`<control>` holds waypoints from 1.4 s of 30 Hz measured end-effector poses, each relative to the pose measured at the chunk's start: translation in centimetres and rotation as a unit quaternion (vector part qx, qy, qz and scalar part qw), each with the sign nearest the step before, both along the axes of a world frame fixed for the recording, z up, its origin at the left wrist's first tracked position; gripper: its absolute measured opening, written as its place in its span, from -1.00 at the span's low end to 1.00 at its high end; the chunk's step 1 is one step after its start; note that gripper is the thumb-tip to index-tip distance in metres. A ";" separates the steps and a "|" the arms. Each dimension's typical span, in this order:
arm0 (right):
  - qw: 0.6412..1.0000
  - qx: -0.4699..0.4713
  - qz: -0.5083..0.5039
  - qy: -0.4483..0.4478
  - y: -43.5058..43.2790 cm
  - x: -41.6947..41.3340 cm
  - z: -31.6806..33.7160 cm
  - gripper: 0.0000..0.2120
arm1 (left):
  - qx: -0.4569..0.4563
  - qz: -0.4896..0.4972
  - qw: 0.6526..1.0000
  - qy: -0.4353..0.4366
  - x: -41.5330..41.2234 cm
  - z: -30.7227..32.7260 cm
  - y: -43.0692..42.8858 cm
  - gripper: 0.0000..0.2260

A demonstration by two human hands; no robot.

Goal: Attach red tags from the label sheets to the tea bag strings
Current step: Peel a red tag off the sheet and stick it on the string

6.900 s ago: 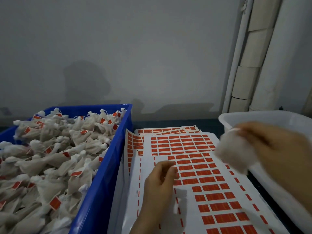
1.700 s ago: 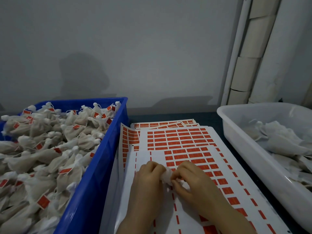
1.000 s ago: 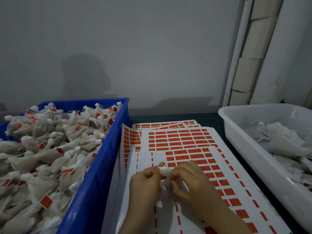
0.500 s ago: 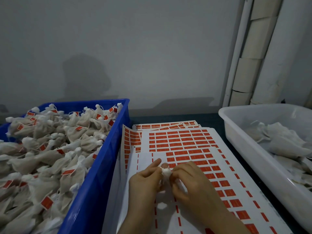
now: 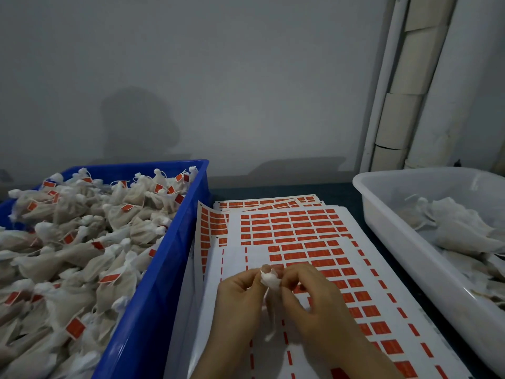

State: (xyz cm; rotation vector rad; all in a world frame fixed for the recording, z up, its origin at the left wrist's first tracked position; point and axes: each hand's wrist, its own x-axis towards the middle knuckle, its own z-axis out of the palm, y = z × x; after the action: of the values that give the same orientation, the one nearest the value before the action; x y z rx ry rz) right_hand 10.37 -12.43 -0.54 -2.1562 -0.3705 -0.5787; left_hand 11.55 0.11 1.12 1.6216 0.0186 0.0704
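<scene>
So both hands are up close together, toward the near side of the table (image 5: 338, 191), about midway between its left and right ends. The left hand (image 5: 240, 296) has its back to the camera, with thumb and forefinger pinching the top of a little white tea bag (image 5: 270, 280) from the left. The right hand (image 5: 308, 299) is curled over, its fingertips (image 5: 287, 276) nipping the same bag from the right. The two sets of fingertips nearly touch. Both forearms come in from the bottom, angled in toward each other.
</scene>
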 end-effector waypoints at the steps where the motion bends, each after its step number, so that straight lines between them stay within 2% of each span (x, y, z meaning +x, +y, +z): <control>1: 0.999 0.022 -0.003 0.023 -0.1 0.1 -0.1 -0.85 | 0.014 0.003 1.000 0.000 0.1 0.0 0.0 -0.84; 4: 0.999 0.042 -0.001 0.032 -0.1 0.1 0.2 -0.98 | 0.030 0.015 0.999 -0.003 0.4 -0.1 0.2 -0.79; 9: 0.997 -0.033 -0.020 -0.066 -0.3 0.4 0.3 -0.92 | 0.027 0.019 0.999 -0.002 0.7 -0.3 0.4 -0.74; 13: 0.993 -0.064 -0.036 -0.093 -0.6 0.6 0.3 -0.93 | 0.058 -0.015 0.998 0.002 0.7 -0.7 0.3 -0.74; 17: 0.991 -0.073 -0.028 -0.111 -0.6 0.3 0.7 -0.62 | 0.075 -0.039 0.996 0.012 0.8 -0.9 0.7 -0.85; 20: 0.988 -0.085 -0.037 -0.121 -0.9 0.7 0.4 -0.90 | 0.083 -0.048 0.995 0.020 0.8 -0.6 0.8 -0.88; 27: 0.990 -0.075 -0.044 -0.107 -0.8 0.8 0.5 -0.91 | 0.101 -0.087 0.990 0.044 0.5 -0.5 0.0 -0.83; 29: 0.995 -0.027 -0.047 -0.088 -0.8 0.8 0.4 -0.94 | 0.098 -0.080 0.991 0.040 0.5 -0.5 0.0 -0.85; 32: 0.998 0.053 -0.018 0.010 -0.6 0.4 0.5 -0.82 | 0.089 -0.075 0.993 0.035 0.7 -0.5 0.2 -0.82; 34: 0.996 0.075 -0.005 0.052 -0.6 0.4 0.5 -0.75 | 0.082 -0.076 0.993 0.041 0.7 -0.5 0.0 -0.79; 42: 0.983 0.127 -0.011 0.135 -0.5 0.9 0.4 -0.82 | 0.080 -0.040 0.996 0.028 1.1 -1.2 -0.4 -0.86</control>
State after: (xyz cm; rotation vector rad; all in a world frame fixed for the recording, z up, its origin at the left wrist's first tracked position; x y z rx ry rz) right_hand 11.27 -12.97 -0.17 -1.9599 -0.1183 -0.3194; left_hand 12.61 -0.29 -0.08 1.7830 -0.0093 -0.0358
